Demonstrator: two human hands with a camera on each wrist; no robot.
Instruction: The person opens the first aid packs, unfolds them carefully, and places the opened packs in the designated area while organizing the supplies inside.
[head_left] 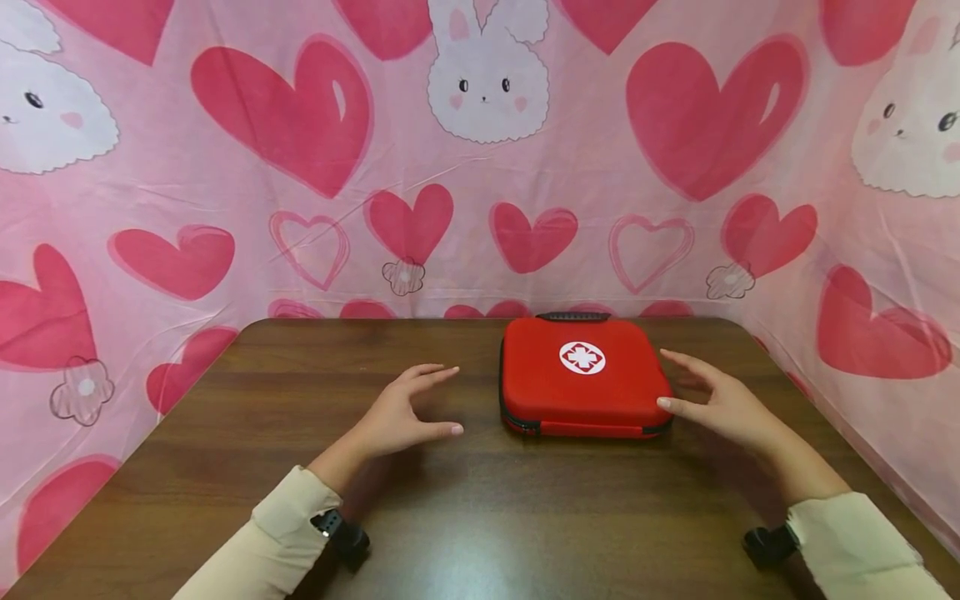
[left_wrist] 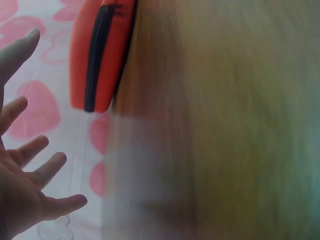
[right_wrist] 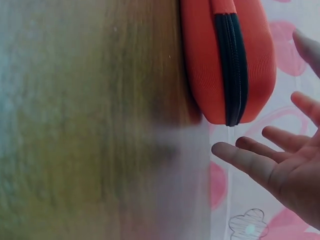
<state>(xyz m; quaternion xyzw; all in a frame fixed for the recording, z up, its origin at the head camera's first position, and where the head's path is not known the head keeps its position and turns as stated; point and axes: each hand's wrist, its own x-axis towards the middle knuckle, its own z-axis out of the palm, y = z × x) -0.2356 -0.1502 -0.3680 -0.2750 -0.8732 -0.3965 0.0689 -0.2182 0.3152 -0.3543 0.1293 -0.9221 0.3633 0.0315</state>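
A red first aid case (head_left: 585,392) with a white cross emblem lies flat on the wooden table, its black handle (head_left: 573,317) toward the back wall. Its black zipper (right_wrist: 232,70) runs round the side and looks closed. My right hand (head_left: 720,404) is beside the case's right side, fingers spread, thumb tip right at the front right corner in the head view. To the left of the case, with a gap of bare wood between, my left hand (head_left: 405,417) hovers with thumb and fingers apart. Neither hand holds anything.
The brown wooden table (head_left: 465,517) reaches back to a pink cloth (head_left: 465,167) printed with hearts and rabbits, which also hangs along both sides. A dark wrist strap with a small device (head_left: 341,537) sits on the left wrist, another device (head_left: 772,546) on the right.
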